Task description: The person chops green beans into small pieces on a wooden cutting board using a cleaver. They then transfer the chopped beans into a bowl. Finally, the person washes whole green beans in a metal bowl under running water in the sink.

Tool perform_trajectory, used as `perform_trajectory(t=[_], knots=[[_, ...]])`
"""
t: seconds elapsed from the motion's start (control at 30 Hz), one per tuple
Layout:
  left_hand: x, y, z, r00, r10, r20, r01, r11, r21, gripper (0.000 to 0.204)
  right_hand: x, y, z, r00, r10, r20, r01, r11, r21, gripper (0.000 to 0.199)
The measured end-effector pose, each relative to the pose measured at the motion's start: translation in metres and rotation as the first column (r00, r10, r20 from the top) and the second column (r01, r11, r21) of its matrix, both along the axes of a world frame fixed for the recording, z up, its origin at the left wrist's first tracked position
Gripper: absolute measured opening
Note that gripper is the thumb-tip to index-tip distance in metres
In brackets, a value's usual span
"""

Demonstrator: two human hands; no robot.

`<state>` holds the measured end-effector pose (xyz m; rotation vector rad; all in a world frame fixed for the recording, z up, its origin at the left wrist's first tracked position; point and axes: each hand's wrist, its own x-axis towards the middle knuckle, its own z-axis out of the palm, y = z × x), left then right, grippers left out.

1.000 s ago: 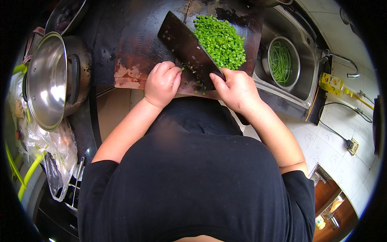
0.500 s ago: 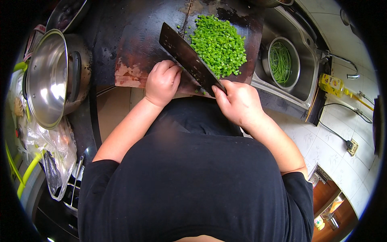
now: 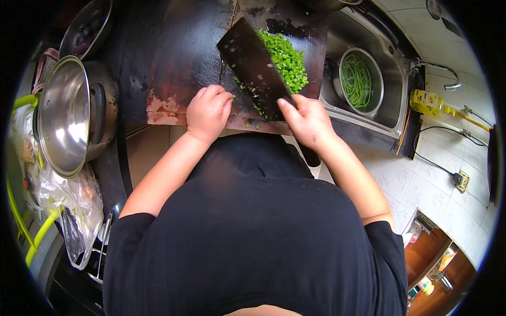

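My right hand grips the handle of a broad dark cleaver, with fingers and thumb near the blade's heel. The blade is tilted so its wide face shows, with small cut bits stuck to it. It hides part of a heap of finely chopped green stalks on the dark, worn cutting board. At the board's near edge my left hand is closed, fingers curled, and a small green stalk piece shows at its fingertips. A few loose green bits lie between the hands.
Right of the board, a steel sink holds a metal bowl of long green stalks. A yellow bottle stands beside the tap. At left are a large steel pot, a dark-filled pan and a plastic bag.
The cleaver has turned so more of its face shows, and it now covers part of the chopped heap. My left hand has moved slightly left. The whole view has shifted a little.
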<state>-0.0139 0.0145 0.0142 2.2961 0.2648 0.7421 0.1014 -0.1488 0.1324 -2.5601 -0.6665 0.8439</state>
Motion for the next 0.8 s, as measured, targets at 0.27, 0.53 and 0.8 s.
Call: perform_trajectory(t=[0.27, 0.53, 0.8], knots=[[0.023, -0.024, 0.050, 0.922, -0.376, -0.093, 0.383, 0.852, 0.357, 0.050, 0.015, -0.029, 0.013, 0.869, -0.300, -0.393, 0.455, 0.796, 0.400, 0.032], [0.038, -0.016, 0.052, 0.896, -0.321, -0.306, 0.424, 0.820, 0.384, 0.064, 0.013, -0.052, 0.017, 0.886, -0.254, -0.387, 0.398, 0.845, 0.356, 0.031], [0.060, -0.018, 0.048, 0.897, -0.164, -0.412, 0.345, 0.842, 0.416, 0.068, 0.014, -0.062, 0.030, 0.831, -0.331, -0.447, 0.513, 0.767, 0.386, 0.030]])
